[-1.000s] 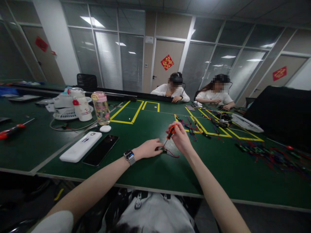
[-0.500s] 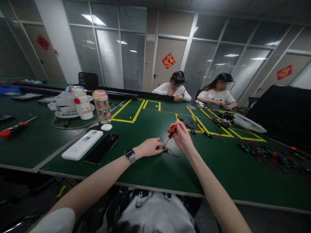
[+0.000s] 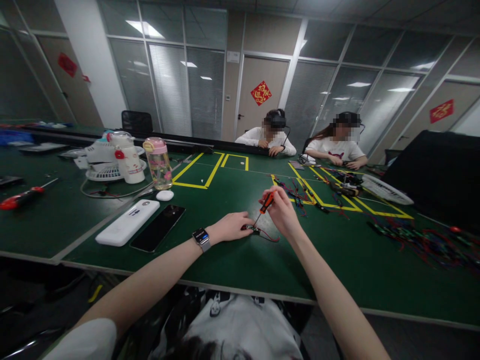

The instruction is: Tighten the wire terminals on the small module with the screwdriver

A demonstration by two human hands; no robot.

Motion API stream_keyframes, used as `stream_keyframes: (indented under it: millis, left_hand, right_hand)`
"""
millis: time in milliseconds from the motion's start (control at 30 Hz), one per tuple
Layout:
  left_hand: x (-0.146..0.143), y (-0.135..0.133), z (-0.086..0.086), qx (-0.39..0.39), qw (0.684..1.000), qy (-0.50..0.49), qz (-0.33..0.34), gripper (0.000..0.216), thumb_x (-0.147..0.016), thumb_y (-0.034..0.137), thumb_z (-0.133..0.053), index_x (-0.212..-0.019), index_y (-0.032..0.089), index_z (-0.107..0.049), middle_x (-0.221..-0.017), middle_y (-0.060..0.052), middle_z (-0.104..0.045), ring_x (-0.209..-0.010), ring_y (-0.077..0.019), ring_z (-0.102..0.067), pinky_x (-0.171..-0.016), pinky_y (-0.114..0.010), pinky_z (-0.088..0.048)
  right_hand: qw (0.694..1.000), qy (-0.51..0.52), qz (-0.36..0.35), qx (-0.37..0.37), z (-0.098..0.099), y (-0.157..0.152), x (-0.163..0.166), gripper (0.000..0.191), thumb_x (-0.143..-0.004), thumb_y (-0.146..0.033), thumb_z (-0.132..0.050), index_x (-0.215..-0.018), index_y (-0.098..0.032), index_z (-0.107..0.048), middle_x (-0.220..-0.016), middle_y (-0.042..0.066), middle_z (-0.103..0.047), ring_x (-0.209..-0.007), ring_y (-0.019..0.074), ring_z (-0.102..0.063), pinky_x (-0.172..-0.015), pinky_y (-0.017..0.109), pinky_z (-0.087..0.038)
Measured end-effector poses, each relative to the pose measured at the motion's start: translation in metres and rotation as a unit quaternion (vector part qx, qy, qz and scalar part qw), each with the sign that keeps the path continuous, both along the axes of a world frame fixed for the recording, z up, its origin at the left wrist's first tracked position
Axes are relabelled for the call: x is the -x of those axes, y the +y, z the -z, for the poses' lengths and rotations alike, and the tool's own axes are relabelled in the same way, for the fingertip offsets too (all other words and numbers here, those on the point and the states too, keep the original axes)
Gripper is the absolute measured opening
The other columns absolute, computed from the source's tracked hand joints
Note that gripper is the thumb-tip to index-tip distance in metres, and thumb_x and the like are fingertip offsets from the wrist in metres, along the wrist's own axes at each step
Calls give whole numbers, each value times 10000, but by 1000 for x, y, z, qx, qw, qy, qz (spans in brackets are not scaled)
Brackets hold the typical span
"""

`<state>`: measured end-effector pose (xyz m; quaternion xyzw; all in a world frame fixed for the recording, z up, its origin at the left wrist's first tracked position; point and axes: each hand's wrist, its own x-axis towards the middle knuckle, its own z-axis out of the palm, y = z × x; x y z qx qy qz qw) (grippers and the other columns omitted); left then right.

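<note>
My right hand [image 3: 282, 210] grips the orange-and-black handle of a screwdriver [image 3: 267, 202]. The thin shaft slants down to the left, its tip at a small circuit board [image 3: 253, 229] lying on the green table [image 3: 225, 265]. Red and dark wires [image 3: 270, 237] trail from the board to the right. On the board's left end are the fingers of my left hand [image 3: 234, 226], closed against it and holding it down. Whether the tip sits in a screw is too small to tell.
Left of my hands lie a black phone [image 3: 159, 229], a white power bank [image 3: 128, 222] and a white earbud case [image 3: 164, 195]. Bottles [image 3: 158, 165] stand behind them. Wired boards [image 3: 420, 240] are heaped at right. Two people [image 3: 273, 132] sit across the table.
Both hands stay in nearly the same place, with the screwdriver tip still at the board. The whole view has shifted very slightly.
</note>
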<state>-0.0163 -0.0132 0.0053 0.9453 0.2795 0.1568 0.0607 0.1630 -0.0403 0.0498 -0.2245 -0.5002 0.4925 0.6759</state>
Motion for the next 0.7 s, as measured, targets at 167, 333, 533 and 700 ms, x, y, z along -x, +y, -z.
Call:
stream_keyframes:
  millis: [167, 333, 533, 700]
  left_hand:
    - [0, 1, 0, -1, 1000, 4, -1, 211, -934, 359, -556, -1065, 249, -679, -907, -26, -565, -773, -163, -596, -651, -248, -430]
    - [1, 0, 0, -7, 1000, 5, 0, 211, -939, 355, -549, -1065, 247, -679, -899, -25, -564, -770, -164, -593, -650, -247, -422]
    - [0, 0, 0, -7, 1000, 7, 2, 220, -938, 355, -553, -1077, 241, -679, -914, -29, -566, -768, -164, -590, -652, -250, -424]
    - [1, 2, 1, -12, 1000, 8, 4, 214, -940, 359, -552, -1066, 243, -680, -907, -27, -566, -769, -163, -593, -649, -249, -424]
  right_hand:
    - [1000, -19, 23, -4, 1, 2, -5, 199, -789, -423, -718, -909, -271, -672, -835, -9, -621, -778, 141, -577, -806, 302, -518]
    - [1000, -5, -12, 8, -1, 1, -3, 220, -828, -463, -672, -945, -279, -656, -808, -9, -642, -734, 141, -599, -736, 290, -509]
    - [1000, 2, 6, 0, 0, 1, -2, 214, -721, -404, -795, -830, -267, -670, -831, -32, -604, -744, 117, -561, -807, 278, -512]
    - [1000, -22, -23, 1, -1, -1, -3, 270, -784, -432, -732, -1006, -285, -683, -829, -14, -638, -762, 136, -597, -769, 287, -509]
